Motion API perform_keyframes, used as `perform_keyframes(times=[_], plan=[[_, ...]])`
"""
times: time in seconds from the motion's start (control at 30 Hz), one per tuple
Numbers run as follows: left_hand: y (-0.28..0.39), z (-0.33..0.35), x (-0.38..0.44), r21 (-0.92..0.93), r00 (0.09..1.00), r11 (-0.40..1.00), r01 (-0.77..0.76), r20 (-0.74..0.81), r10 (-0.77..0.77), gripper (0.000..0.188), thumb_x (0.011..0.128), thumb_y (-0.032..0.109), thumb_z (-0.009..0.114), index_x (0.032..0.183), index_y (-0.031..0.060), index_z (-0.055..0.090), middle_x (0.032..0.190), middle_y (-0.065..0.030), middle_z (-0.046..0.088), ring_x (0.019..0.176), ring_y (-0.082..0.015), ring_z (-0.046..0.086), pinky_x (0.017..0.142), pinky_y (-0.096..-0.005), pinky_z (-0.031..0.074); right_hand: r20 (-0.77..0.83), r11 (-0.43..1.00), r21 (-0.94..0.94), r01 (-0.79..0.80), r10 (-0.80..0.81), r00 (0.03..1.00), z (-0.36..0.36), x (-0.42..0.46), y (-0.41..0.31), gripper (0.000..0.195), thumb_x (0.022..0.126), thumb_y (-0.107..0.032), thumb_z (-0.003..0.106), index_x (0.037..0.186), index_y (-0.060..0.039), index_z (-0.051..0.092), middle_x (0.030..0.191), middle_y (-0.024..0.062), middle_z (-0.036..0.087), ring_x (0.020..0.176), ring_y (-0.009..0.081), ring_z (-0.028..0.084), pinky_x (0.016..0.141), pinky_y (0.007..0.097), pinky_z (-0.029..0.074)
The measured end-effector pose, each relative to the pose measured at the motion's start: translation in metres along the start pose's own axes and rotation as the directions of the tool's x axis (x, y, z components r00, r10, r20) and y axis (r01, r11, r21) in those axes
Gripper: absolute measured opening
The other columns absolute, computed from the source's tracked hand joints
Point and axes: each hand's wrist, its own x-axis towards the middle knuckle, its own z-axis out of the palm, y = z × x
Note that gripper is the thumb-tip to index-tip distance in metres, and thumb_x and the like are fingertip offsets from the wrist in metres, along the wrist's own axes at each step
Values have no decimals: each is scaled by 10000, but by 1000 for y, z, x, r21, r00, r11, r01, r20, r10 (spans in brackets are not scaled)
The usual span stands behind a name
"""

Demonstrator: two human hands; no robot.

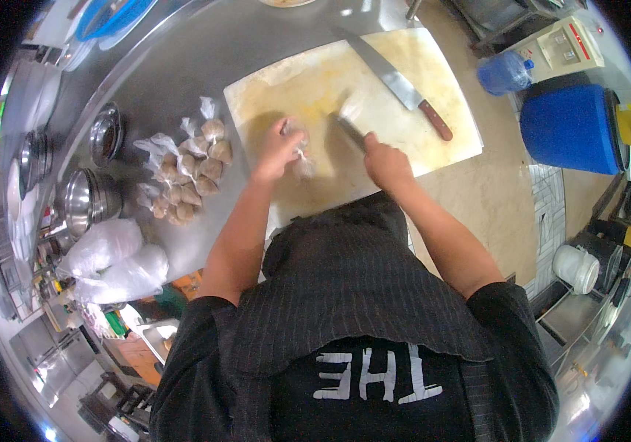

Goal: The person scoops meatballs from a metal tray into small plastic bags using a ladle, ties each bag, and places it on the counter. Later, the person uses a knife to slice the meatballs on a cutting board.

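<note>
My left hand [278,148] is closed around a small knotted clear plastic bag [304,164] above the left part of a stained white cutting board [293,83]. The fingers hide most of the bag, and its loose end is blurred. Over the board's middle, my right hand [387,164] grips a narrow dark knife [350,131], its tip pointing up and left. By that tip lies a whitish, translucent scrap [350,106], too blurred to name. A large chef's knife [390,76] with a reddish-brown handle rests on the far right of the board.
Several knotted bags of brown contents [188,177] lie left on the steel counter [183,77]. Beyond them stand metal bowls [81,201] and a metal dish [107,135]. Filled plastic bags [119,259] sit nearer me. A blue barrel [567,130] and water jug [503,73] are right.
</note>
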Motion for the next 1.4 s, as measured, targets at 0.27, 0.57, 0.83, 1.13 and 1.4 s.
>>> perform_keyframes(times=[0.27,0.57,0.83,1.13,1.4], plan=[[-32,-11,8,-674,977,722,-156,-211,15,315,871,179,731,1070,36,534,1027,-77,592,925,-222,631,832,-423,581,-160,991,130,14,7,987,-17,-13,2,251,906,-170,525,1096,-30,438,809,275,680,758,475,673,712,566,540],[-73,-49,-23,528,814,834,-158,-409,413,355,843,248,717,1152,78,682,986,-132,702,861,-233,682,788,-342,534,-2,941,183,284,-289,957,6,-26,-71,244,919,-190,547,1111,-70,456,823,258,667,794,467,652,729,565,505],[-68,-57,-53,561,902,819,-119,-284,325,284,878,261,670,1097,87,719,995,-169,723,942,-308,692,851,-399,530,11,944,-24,329,-329,944,11,-14,-80,203,912,-155,526,1078,-58,460,859,236,679,780,442,667,728,562,522],[-44,-29,-74,771,879,637,-6,-300,371,371,803,278,742,1122,96,694,1096,-152,659,1084,-354,597,933,-462,484,21,867,-65,493,-493,870,30,-10,-81,197,911,-138,513,1094,-66,494,764,202,671,719,409,674,659,533,536],[-66,-28,-59,825,864,565,-36,-259,432,356,756,260,771,1063,96,698,1079,-153,648,1059,-379,582,925,-467,464,50,851,-34,524,-522,851,48,7,-100,187,951,-132,459,1119,-69,513,840,197,685,757,409,678,659,527,534]])
